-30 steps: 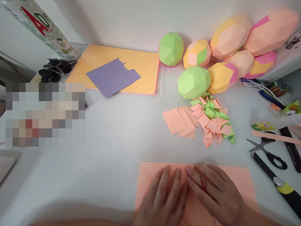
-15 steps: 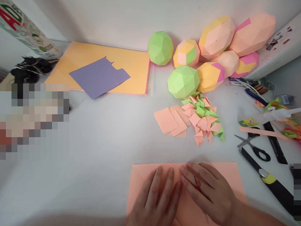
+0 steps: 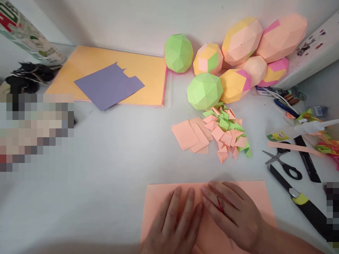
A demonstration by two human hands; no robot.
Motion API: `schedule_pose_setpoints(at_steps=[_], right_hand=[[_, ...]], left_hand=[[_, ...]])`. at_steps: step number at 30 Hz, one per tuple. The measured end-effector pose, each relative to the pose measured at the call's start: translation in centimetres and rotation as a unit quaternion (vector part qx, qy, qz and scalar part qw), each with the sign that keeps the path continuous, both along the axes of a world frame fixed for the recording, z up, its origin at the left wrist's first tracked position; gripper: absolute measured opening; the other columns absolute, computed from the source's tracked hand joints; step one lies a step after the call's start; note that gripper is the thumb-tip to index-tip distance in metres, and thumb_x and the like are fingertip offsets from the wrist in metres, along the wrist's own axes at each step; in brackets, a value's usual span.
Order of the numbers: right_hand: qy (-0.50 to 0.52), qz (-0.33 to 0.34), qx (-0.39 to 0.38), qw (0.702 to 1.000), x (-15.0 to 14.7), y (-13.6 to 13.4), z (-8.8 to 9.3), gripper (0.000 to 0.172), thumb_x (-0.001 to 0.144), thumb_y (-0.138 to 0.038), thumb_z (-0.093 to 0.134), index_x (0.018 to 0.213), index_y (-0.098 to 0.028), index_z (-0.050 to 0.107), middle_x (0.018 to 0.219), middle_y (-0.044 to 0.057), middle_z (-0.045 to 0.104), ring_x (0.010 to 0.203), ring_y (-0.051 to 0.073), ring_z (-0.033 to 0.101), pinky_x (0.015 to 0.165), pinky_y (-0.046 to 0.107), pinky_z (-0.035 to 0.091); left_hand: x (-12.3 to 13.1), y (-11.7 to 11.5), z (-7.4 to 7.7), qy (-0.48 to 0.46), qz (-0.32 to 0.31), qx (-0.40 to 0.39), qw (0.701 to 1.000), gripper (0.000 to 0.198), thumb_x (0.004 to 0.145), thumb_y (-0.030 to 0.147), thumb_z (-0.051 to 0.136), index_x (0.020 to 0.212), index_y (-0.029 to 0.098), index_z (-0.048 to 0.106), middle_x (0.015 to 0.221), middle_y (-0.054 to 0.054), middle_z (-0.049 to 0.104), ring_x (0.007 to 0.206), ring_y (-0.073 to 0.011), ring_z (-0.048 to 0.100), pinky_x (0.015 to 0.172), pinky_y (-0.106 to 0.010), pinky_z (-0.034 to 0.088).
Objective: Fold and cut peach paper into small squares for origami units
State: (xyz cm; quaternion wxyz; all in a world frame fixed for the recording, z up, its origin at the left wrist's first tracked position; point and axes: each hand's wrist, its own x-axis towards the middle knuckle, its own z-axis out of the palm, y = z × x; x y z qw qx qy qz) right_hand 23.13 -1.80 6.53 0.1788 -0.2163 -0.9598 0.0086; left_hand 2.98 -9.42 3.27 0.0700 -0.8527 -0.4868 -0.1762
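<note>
Both my hands press flat on a peach paper sheet [image 3: 254, 195] at the near edge of the white table. My left hand [image 3: 174, 225] lies open, its fingers stretched out toward the sheet's far edge. Beside it, touching, my right hand [image 3: 233, 215] also lies with its fingers extended on the paper. A thin red tool [image 3: 219, 204] is pinched between two of its fingers, and most of the tool is hidden by the hand.
A pile of small peach and green folded pieces [image 3: 225, 132] lies beyond the sheet, with paper polyhedra [image 3: 203, 91] behind it. Scissors [image 3: 284, 165], a black ruler [image 3: 307, 208] and a cutter sit at the right. An orange paper pad [image 3: 148, 76] carries a purple sheet [image 3: 108, 86] at the far left.
The view has drifted, so everything sits a little further left in the picture. My hands stay flat on the peach sheet, almost unmoved.
</note>
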Motion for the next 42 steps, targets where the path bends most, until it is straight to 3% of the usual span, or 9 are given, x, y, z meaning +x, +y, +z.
schedule_pose_setpoints(at_steps=[4,11,18,24,27,31,33,37,42], right_hand=[[-0.006,-0.004,0.003,1.0,0.0,0.0,0.0,0.023,0.089,-0.007,0.047,0.096,-0.012,0.068,0.106,0.012,0.071,0.106,0.026,0.062,0.08,0.041,0.055],[0.007,-0.001,0.01,1.0,-0.1,0.2,0.2,0.022,0.089,-0.006,0.047,0.095,-0.01,0.067,0.104,0.012,0.071,0.1,0.025,0.064,0.078,0.042,0.056],[0.034,-0.025,0.005,0.999,-0.5,0.2,0.4,0.017,0.086,-0.003,0.053,0.093,-0.012,0.065,0.095,0.009,0.074,0.095,0.021,0.066,0.075,0.037,0.056],[0.119,-0.04,-0.118,0.985,-0.5,1.1,0.5,0.026,0.085,-0.003,0.052,0.106,-0.015,0.061,0.098,0.009,0.072,0.096,0.021,0.062,0.074,0.038,0.054],[0.233,-0.047,-0.251,0.938,0.0,1.6,0.8,0.023,0.093,-0.019,0.047,0.113,-0.019,0.059,0.095,0.009,0.07,0.088,0.02,0.061,0.073,0.039,0.054],[0.346,-0.127,-0.494,0.788,0.4,1.8,1.4,0.043,0.099,-0.049,0.024,0.122,-0.025,0.052,0.083,0.006,0.062,0.067,0.017,0.058,0.051,0.03,0.049],[0.315,-0.153,-0.552,0.757,0.2,1.9,1.5,0.035,0.099,-0.044,0.03,0.114,-0.026,0.056,0.077,0.003,0.057,0.062,0.014,0.056,0.047,0.025,0.045],[0.217,-0.153,-0.493,0.829,-0.4,2.3,1.2,0.015,0.092,-0.023,0.049,0.09,-0.021,0.063,0.07,0.001,0.057,0.062,0.012,0.055,0.056,0.025,0.047],[0.172,-0.227,-0.458,0.842,-0.8,2.1,0.8,0.011,0.084,-0.016,0.052,0.076,-0.02,0.059,0.064,-0.002,0.058,0.049,0.008,0.05,0.045,0.02,0.04]], left_hand=[[-0.1,0.0,0.0,0.011,-0.011,-0.007,1.0,0.043,0.084,0.04,0.055,0.12,0.019,0.06,0.127,-0.01,0.059,0.116,-0.0346,0.052,0.109,-0.05,0.028],[-0.2,0.5,0.9,0.05,-0.024,-0.024,0.998,0.04,0.083,0.033,0.056,0.121,0.018,0.058,0.125,-0.009,0.06,0.111,-0.0329,0.055,0.107,-0.051,0.028],[-0.8,2.8,2.5,0.058,-0.152,-0.016,0.987,0.061,0.091,0.058,0.037,0.111,0.008,0.065,0.112,-0.015,0.065,0.11,-0.0307,0.053,0.107,-0.046,0.023],[-1.2,3.5,2.5,0.069,-0.206,-0.068,0.974,0.062,0.089,0.064,0.038,0.114,0.014,0.065,0.128,-0.014,0.057,0.113,-0.0341,0.051,0.102,-0.049,0.022],[-1.2,3.5,2.4,0.068,-0.21,-0.074,0.972,0.063,0.087,0.067,0.04,0.113,0.016,0.065,0.135,-0.014,0.052,0.115,-0.035,0.049,0.103,-0.049,0.02],[-1.1,3.5,2.3,0.05,-0.202,-0.074,0.975,0.06,0.082,0.068,0.047,0.107,0.017,0.068,0.137,-0.012,0.052,0.114,-0.0352,0.048,0.103,-0.047,0.018],[-1.0,3.6,2.3,0.046,-0.199,-0.077,0.976,0.058,0.081,0.066,0.05,0.105,0.017,0.068,0.136,-0.012,0.052,0.113,-0.0353,0.048,0.103,-0.047,0.019],[-0.9,3.4,2.3,0.05,-0.191,-0.081,0.977,0.058,0.08,0.065,0.052,0.108,0.016,0.068,0.136,-0.013,0.052,0.116,-0.0357,0.046,0.105,-0.047,0.018],[-0.9,3.0,2.1,0.049,-0.185,-0.079,0.978,0.061,0.079,0.067,0.053,0.109,0.016,0.068,0.138,-0.013,0.05,0.119,-0.0365,0.043,0.107,-0.047,0.016]])
